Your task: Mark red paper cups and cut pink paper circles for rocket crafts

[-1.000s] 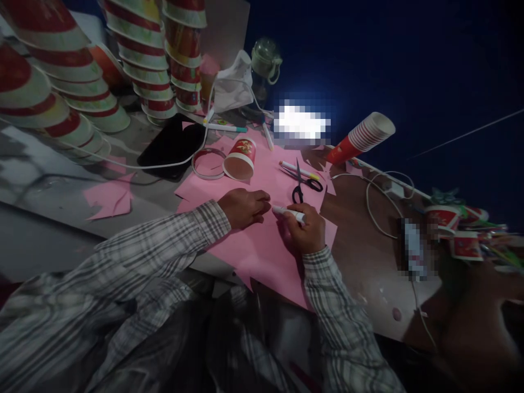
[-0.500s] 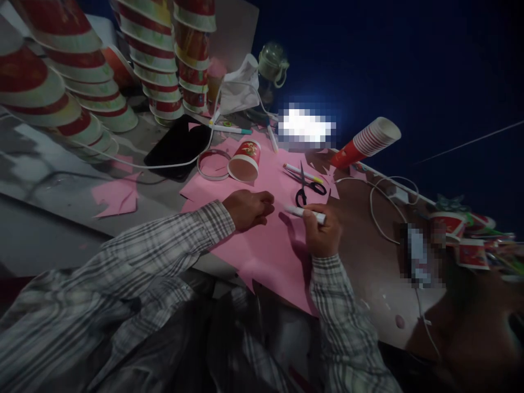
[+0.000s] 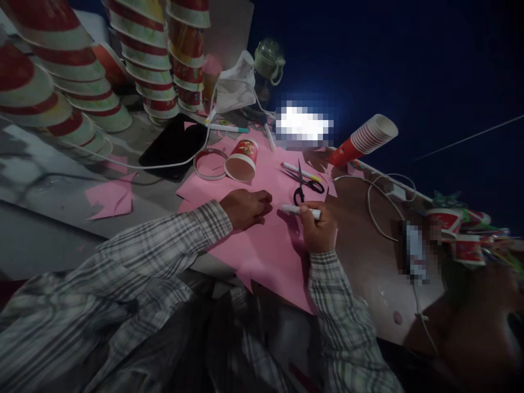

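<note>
My right hand grips a white marker, which lies nearly level above the pink paper and points left. My left hand is over the paper, facing the marker's end with a small gap between. Its fingers are curled together; whether anything small is in them is hidden. Black-handled scissors lie just beyond the right hand, beside a white marker with a yellow end. Behind the left hand, a red paper cup rests on its side next to a roll of tape.
Tall stacks of paper cups stand at the left. A black phone-like slab and a white cable lie near them. A leaning cup stack is at the far right edge. Another person's arm shows at right.
The marker has turned slightly to lie more level, with the right hand shifting a little. The left hand stays almost in place. The whole view has moved slightly.
</note>
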{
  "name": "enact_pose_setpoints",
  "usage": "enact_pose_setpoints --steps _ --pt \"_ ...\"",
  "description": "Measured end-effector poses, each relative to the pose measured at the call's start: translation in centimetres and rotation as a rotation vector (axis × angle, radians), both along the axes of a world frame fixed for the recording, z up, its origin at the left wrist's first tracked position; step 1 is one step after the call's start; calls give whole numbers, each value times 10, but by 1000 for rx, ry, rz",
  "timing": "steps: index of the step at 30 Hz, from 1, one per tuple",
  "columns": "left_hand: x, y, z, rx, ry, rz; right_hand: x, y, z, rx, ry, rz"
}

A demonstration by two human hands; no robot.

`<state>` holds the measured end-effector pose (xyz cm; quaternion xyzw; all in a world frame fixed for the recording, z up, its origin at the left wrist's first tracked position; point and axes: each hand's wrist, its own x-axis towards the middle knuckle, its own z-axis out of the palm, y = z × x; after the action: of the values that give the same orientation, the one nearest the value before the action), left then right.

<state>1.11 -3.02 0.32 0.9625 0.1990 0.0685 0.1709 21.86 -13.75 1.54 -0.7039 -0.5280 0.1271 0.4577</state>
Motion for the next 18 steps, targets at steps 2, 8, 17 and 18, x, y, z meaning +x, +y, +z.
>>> enact_pose_setpoints --steps 2,8,17,18 --pt "1 -1 2 0 14 6 -3 2 0 -73 -46 64" --pt "-2 -1 0 22 -12 1 2 -2 3 -117 -59 172" --pt "0 -1 1 27 35 4 2 4 4 -137 -53 127" --pt "0 -1 0 28 24 4 2 3 5 -161 -60 160"
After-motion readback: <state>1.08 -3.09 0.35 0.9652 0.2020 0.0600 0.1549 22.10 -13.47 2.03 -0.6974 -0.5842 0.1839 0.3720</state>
